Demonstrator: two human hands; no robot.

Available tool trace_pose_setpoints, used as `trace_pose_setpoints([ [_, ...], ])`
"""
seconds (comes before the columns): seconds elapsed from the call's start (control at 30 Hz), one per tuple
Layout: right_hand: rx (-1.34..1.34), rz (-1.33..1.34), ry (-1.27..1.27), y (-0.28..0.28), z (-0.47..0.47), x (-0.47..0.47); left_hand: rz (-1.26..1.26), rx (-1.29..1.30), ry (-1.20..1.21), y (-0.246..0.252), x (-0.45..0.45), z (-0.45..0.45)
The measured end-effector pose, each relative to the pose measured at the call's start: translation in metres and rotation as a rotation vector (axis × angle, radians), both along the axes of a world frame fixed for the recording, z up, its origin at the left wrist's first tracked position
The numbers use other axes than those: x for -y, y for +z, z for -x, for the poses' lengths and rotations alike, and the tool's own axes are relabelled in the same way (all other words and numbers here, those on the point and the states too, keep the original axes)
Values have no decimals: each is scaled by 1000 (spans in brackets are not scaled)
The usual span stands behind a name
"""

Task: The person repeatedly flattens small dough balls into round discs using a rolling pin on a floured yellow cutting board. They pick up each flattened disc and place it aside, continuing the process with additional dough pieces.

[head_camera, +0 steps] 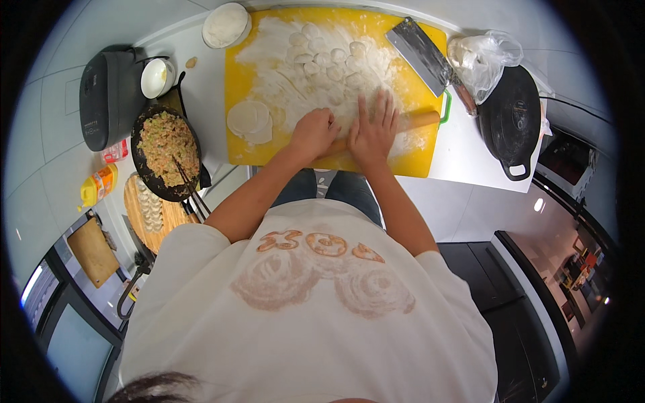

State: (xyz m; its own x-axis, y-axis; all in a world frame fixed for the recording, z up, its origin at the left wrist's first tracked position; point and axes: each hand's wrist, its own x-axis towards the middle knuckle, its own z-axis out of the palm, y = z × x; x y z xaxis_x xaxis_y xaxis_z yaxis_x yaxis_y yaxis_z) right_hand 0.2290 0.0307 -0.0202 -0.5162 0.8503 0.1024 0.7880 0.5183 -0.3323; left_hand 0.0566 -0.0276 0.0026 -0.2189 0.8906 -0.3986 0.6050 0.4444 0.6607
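Observation:
My right hand [374, 132] holds a wooden rolling pin [422, 120] down under its palm, fingers stretched forward over the floured yellow cutting board [242, 65]. Beside it, my left hand [315, 132] is curled near the pin's other end; whether its fingertips pinch dough is hidden. Several small floured dough pieces [335, 73] lie beyond both hands. To the left, a few thin round dough wrappers [249, 121] overlap on the board. A cleaver [418, 55] rests across the board's upper right corner, its blade dusted with flour.
A white bowl of flour [226, 26] stands by the board's upper left. Leftward are a pan of chopped filling [169, 146] with chopsticks [189, 184], and a round wooden board [174, 214] bearing dumplings [149, 206]. At right lie a plastic bag [484, 60] and a black pan-shaped appliance [511, 118].

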Motion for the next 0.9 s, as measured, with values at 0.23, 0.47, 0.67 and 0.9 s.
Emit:
trace_pose_setpoints([
  [0.23, -53, 37, -26, 11, -31, 29, 31, 498, 281, -6, -2, 1],
  [0.47, 71, 62, 22, 4, -50, 39, 72, 1125, 682, 9, 30, 40],
  [0.67, -7, 28, 10, 8, -46, 33, -89, 293, 594, 49, 73, 156],
  [0.9, -68, -22, 38, -4, -57, 24, -475, -523, 251, 42, -32, 250],
])
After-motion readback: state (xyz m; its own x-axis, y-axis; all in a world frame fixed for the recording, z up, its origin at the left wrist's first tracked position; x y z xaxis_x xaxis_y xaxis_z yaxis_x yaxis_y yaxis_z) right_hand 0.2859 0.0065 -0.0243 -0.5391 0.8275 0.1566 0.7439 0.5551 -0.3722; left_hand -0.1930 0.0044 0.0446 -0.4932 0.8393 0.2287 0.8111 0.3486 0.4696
